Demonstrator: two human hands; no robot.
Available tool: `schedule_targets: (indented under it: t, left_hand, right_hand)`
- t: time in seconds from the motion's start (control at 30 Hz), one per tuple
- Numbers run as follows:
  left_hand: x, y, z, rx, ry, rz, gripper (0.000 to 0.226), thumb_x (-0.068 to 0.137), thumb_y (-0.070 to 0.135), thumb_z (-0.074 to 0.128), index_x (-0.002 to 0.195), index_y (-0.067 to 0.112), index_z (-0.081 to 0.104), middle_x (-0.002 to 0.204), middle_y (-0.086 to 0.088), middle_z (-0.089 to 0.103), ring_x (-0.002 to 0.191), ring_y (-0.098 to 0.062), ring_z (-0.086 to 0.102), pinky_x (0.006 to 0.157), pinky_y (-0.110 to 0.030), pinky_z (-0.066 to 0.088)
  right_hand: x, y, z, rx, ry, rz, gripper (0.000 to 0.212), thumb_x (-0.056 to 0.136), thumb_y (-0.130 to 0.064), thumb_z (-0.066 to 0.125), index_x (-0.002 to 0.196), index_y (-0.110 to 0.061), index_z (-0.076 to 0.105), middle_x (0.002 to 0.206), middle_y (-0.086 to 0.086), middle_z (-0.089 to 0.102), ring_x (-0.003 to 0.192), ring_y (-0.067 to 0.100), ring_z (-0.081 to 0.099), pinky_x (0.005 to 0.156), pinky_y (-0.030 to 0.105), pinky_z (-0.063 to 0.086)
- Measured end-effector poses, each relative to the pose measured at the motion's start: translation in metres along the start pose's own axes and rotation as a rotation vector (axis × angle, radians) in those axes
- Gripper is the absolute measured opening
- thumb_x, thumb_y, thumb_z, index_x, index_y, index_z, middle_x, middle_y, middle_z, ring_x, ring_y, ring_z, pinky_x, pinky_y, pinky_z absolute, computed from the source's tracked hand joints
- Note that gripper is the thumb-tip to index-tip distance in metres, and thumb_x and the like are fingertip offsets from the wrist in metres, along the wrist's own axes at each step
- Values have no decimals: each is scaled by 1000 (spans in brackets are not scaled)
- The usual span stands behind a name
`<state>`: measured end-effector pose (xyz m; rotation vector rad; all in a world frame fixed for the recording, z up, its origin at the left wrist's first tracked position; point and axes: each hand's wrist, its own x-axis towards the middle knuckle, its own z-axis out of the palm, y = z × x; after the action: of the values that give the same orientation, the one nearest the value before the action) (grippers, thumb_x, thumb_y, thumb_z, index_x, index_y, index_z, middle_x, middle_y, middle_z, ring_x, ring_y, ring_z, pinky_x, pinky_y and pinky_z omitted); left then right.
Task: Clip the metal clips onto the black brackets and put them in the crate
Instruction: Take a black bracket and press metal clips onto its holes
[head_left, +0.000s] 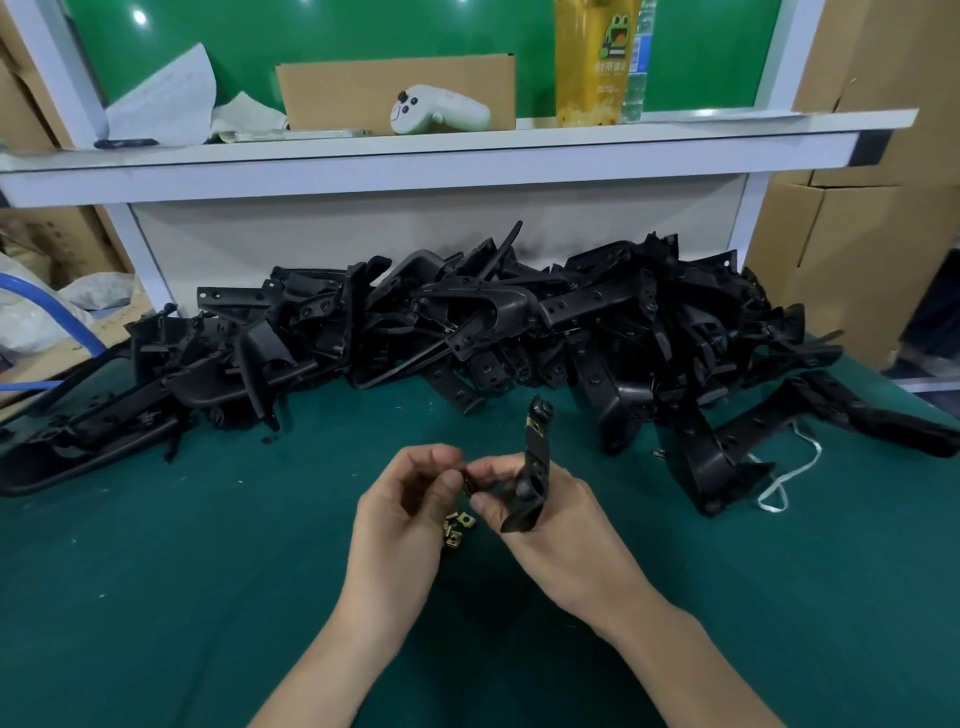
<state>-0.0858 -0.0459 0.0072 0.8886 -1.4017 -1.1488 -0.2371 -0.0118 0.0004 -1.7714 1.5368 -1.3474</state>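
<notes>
My right hand (550, 512) grips a black bracket (535, 467) upright over the green mat; a brass-coloured metal clip (533, 427) sits on its upper end. My left hand (410, 499) pinches another metal clip (467, 480) between thumb and fingertips, right beside my right thumb. Several loose clips (456, 530) show just under my left hand; I cannot tell whether they lie on the mat or in my palm. A big pile of black brackets (467, 322) lies across the back of the table. No crate is in view.
A white shelf (415, 156) runs above the pile, holding a cardboard box (363, 88), a white controller (439, 109), a yellow drink bottle (592, 62) and papers. Cardboard boxes (852, 234) stand at the right. A white string (784, 475) lies at the pile's right end.
</notes>
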Motion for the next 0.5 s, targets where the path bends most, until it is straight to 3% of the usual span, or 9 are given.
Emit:
schedule_targets:
  t: [0.13,0.33,0.5]
  left_hand:
    - [0,0,1,-75,-7,-8,16,94,-2,60,96,13,65,86,1,71,86,-13,69,77,-19,54]
    - [-4,-1,4,137,19,100,36,97,1,59,88,35,65,86,7,70,82,-10,65,73,-17,51]
    - [-5,-2,8,22,38,-27,9,95,19,62,101,25,65,88,5,72,81,-10,67,70,-17,52]
  right_hand:
    - [-1,-2,2,-33,14,2,22,89,-43,69,109,-47,64,108,-27,66,108,0,60,93,34,52]
    - [-3,-4,3,-28,37,1,18,89,-40,65,105,-48,63,105,-28,65,104,-1,61,90,32,53]
    - [-3,-3,3,30,31,45,15,89,-44,66,102,-50,64,104,-27,66,102,-4,63,86,24,53]
